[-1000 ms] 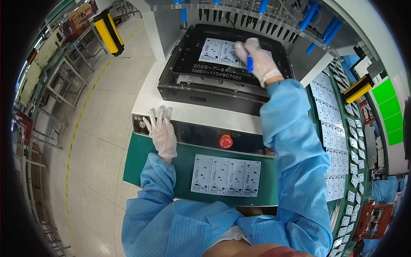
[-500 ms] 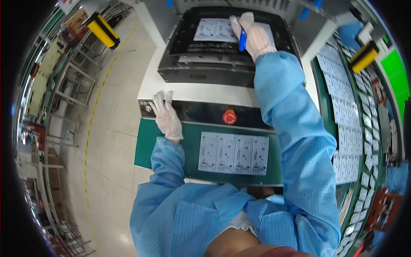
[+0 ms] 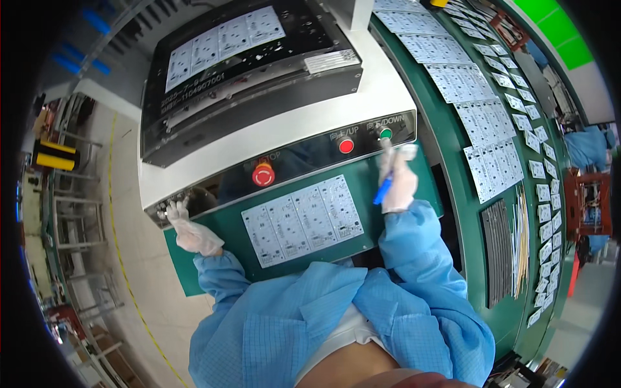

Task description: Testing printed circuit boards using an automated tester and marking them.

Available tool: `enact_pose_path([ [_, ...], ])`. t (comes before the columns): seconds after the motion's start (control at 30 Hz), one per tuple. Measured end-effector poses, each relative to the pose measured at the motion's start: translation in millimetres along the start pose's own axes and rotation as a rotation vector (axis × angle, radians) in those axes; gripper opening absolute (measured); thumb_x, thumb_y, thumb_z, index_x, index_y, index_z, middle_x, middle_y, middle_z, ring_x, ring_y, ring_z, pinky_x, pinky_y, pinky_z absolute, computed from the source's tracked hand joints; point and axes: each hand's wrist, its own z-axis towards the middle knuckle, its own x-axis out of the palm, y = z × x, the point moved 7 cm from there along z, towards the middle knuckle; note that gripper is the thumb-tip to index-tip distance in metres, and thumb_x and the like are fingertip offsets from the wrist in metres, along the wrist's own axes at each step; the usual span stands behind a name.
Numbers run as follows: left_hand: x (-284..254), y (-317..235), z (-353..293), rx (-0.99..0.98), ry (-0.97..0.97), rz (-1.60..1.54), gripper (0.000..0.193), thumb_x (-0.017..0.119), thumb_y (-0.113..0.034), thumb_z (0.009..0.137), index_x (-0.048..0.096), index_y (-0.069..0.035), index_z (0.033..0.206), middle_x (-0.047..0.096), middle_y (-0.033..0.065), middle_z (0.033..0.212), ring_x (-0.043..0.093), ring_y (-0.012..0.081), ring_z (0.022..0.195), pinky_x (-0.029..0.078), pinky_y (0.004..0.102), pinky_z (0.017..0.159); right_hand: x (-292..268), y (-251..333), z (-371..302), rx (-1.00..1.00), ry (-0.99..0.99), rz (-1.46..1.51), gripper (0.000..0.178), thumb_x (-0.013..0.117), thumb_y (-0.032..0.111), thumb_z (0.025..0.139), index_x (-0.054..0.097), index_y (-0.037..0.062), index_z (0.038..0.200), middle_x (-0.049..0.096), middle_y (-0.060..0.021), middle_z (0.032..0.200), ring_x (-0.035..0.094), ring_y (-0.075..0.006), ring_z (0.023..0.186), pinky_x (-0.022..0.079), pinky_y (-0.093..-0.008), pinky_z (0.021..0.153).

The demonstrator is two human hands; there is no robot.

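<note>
My right hand (image 3: 401, 184), in a white glove, is at the right end of the machine's black control panel (image 3: 304, 155). Its extended finger reaches the green button (image 3: 386, 133), and a blue pen-like tool (image 3: 383, 191) is tucked in the grip. At the panel's left end, my gloved left hand (image 3: 195, 235) has its fingers stretched onto the corner, partly covering the controls there. Between the hands, a white circuit board panel (image 3: 303, 221) lies on the green mat (image 3: 187, 278). Another white board panel (image 3: 226, 44) sits in the black fixture (image 3: 259, 90) above.
A red emergency stop knob (image 3: 263, 174) and a red button (image 3: 346, 145) stand out from the control panel. Rows of white boards (image 3: 495, 169) and dark strips (image 3: 496, 252) lie on the green bench at right. Metal racks (image 3: 81, 226) stand across the floor at left.
My right hand has come down from the board in the fixture to the green button, still holding the blue tool. The left hand stays at the panel's left end. The view has turned.
</note>
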Motion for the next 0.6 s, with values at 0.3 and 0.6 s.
enact_pose_path([
  [0.3, -6.5, -51.7, -2.9, -0.167, -0.125, -0.16, 0.05, 0.022, -0.035, 0.096, 0.042, -0.003, 0.129, 0.054, 0.0203, 0.118, 0.055, 0.0264, 0.104, 0.038, 0.0332, 0.095, -9.9, 98.2, 33.9, -0.202, 0.328, -0.162, 0.01, 0.046, 0.018, 0.089, 0.049, 0.0081, 0.088, 0.056, -0.0126, 0.071, 0.056, -0.029, 0.056, 0.045, -0.0382, 0.052],
  [0.6, -15.4, -46.8, -8.2, -0.101, -0.186, -0.283, 0.06, 0.028, -0.047, 0.093, 0.041, -0.002, 0.13, 0.049, 0.0218, 0.124, 0.053, 0.0295, 0.107, 0.032, 0.0394, 0.1, 42.9, 181.5, -151.2, -0.812, 0.473, 0.107, 0.017, 0.05, 0.011, 0.073, 0.043, 0.0049, 0.087, 0.052, -0.0157, 0.097, 0.055, -0.0278, 0.09, 0.042, -0.0399, 0.088],
])
